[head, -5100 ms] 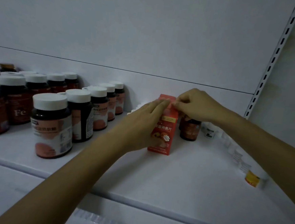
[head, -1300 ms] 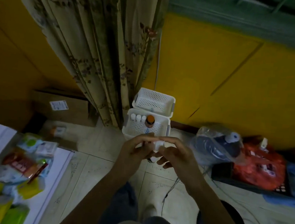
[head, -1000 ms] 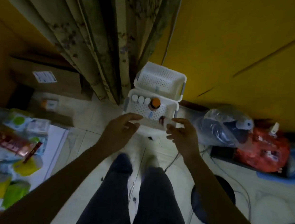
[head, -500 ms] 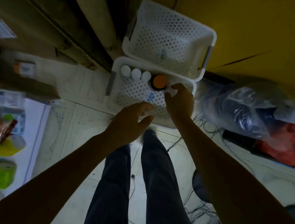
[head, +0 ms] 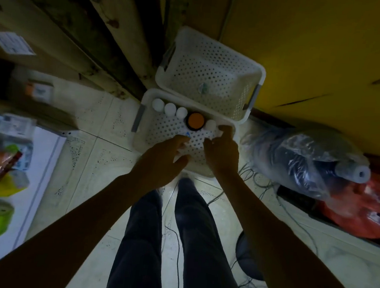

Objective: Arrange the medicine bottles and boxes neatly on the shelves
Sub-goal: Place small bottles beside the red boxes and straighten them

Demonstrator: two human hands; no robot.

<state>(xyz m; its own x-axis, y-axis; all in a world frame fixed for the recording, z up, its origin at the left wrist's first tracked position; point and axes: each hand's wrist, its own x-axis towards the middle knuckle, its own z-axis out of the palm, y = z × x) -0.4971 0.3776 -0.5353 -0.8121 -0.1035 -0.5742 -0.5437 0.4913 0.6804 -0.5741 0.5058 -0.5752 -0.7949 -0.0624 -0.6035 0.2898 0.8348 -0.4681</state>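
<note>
A: Where are the hands?

B: Both are down in the near basket (head: 163, 128) on the floor. The left hand (head: 160, 162) hangs over its middle with the fingers loosely spread and, as far as I can see, nothing in them. The right hand (head: 223, 153) is at the far right corner with its fingers (head: 226, 129) bent down.

A: Is the right hand holding something?

B: I can't tell. Its fingertips are touching or just beside a white-capped bottle (head: 211, 124), but the grip is hidden.

A: What else is in reach?

B: Just left of that bottle stands the orange-capped bottle (head: 195, 121). Further left, three white caps (head: 170, 108) continue the row. All of them are upright with caps up, lined along the basket's far wall, beyond both sets of fingertips. A small blue-marked item (head: 187, 134) lies at the left hand's fingertips. What it is, I can't make out.

A: So which hand takes what?

B: My guess is that the right hand is nearer the two right-end bottles and can lift them straight up by the cap. The left hand would have to reach forward and leftward for the other three. The far basket (head: 213, 64) lies beyond the row.
</note>
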